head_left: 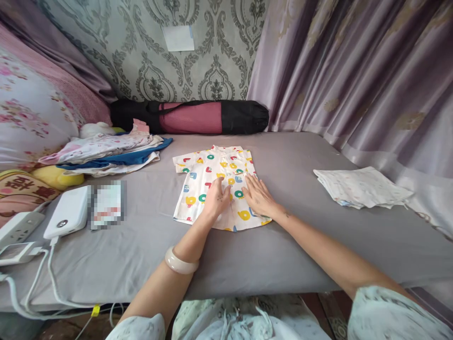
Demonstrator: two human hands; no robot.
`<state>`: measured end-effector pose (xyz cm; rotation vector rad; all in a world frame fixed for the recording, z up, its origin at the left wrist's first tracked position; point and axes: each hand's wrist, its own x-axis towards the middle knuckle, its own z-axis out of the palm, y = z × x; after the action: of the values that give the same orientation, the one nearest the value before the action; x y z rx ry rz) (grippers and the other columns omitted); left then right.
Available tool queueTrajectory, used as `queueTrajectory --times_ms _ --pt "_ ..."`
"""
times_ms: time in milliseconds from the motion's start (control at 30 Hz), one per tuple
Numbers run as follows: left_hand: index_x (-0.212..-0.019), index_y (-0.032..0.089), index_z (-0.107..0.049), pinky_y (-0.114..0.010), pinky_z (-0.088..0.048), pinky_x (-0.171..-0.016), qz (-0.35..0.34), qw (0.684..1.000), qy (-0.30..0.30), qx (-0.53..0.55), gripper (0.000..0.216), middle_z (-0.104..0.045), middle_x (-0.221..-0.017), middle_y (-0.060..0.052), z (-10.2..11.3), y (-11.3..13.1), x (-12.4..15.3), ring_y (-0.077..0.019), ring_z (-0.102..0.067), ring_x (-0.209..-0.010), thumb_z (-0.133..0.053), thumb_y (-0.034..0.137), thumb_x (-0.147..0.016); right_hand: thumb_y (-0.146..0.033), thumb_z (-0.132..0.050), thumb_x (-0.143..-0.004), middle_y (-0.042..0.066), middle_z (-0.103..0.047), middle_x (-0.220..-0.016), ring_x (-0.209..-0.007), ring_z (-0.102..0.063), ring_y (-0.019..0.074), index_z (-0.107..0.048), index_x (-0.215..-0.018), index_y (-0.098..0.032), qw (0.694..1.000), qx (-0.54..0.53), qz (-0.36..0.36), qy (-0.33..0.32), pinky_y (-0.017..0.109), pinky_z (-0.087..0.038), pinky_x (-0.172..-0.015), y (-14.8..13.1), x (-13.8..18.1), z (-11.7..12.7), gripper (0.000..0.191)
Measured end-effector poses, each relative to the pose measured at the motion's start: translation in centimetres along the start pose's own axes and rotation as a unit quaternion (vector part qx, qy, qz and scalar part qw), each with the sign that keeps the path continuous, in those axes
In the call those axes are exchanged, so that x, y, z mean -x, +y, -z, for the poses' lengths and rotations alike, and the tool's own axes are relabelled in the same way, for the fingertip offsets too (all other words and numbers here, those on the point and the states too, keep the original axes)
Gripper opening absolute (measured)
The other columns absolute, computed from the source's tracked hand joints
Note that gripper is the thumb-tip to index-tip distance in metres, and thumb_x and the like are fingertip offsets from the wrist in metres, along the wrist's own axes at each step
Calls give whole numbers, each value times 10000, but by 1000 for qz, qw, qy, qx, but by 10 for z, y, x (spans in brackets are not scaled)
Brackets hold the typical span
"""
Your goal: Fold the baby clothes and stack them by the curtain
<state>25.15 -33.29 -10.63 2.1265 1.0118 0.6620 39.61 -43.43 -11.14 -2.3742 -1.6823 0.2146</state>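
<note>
Shirt [215, 164] lies on grey sheet [138, 250], wall [152, 56] beyond, clothes [113, 147] at left. Left hand [215, 199] and right hand [260, 194] touch it, unclenched.

The shirt [198, 184] lies on the sheet [123, 255], the left hand [217, 196] and right hand [260, 196] over its lower half. Behind the shirt, a long bag [191, 118] lies before the wall [148, 47]. Left of the shirt are a clothes pile [113, 146] and, nearer the front, a power bank [69, 212]. Well to the shirt's right lies folded cloth [363, 186].
</note>
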Motion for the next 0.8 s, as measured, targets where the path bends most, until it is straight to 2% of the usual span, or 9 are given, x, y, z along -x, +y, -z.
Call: queueTrajectory --times_ms 167,300,400,567,700,733,800 --pt "-1244 146 -510 -389 -480 -912 11 1000 8 9 361 -613 -1213 -145 11 0 0 -228 -633 -1005 -509 261 -902 -547 -74 -968 98 -91 -1604 -1476 -43 205 -165 -1537 -85 998 6 25 -53 428 -75 -1196 -7 29 -5 739" --pt "-1242 145 -508 -387 -476 -912 29 1000 9 4 367 -612 -1224 -152 14 -4 -2 -236 -623 -1043 -508 276 -899 -542 -140 -964 115 -100 -1600 -1474 -63 228 -190 -1531 -75 998 27 18 -59 445 -95 -1193 -9 27 -3 736" --pt "-1223 149 -520 -387 -466 -929 11 999 29 -4 342 -618 -1214 -151 15 -9 -6 -240 -614 -1074 -496 273 -905 -512 -160 -968 138 -117 -1594 -1473 -82 253 -232 -1518 -53 998 24 15 -58 456 -101 -1190 -21 22 2 721" --pt "-1193 146 -546 -400 -468 -940 23 998 62 -8 316 -631 -1190 -156 21 -16 -12 -253 -615 -1079 -484 233 -896 -504 -115 -981 108 -102 -1601 -1477 -41 223 -216 -1527 -80 993 -9 107 -52 430 -61 -1200 -49 26 -5 698" --pt "-1193 147 -549 -406 -471 -940 34 997 71 -8 324 -629 -1200 -154 26 -20 -15 -248 -618 -1057 -482 234 -888 -504 -148 -988 138 -177 -1589 -1472 -99 257 -280 -1504 -69 990 -6 128 -62 444 -91 -1191 -58 29 -8 688" --pt "-1193 143 -548 -405 -473 -936 37 996 75 -10 328 -629 -1196 -156 26 -22 -15 -248 -621 -1046 -480 236 -887 -503 -168 -989 153 -231 -1574 -1462 -155 269 -326 -1483 -69 989 -3 132 -60 444 -129 -1181 -58 26 -4 677" --pt "-1189 144 -550 -409 -477 -926 40 995 84 -21 329 -639 -1160 -152 28 -24 -15 -252 -627 -1026 -477 244 -885 -482 -182 -995 166 -431 -1472 -1381 -349 276 -474 -1387 -103 990 0 133 -55 428 -243 -1132 -57 13 7 619"
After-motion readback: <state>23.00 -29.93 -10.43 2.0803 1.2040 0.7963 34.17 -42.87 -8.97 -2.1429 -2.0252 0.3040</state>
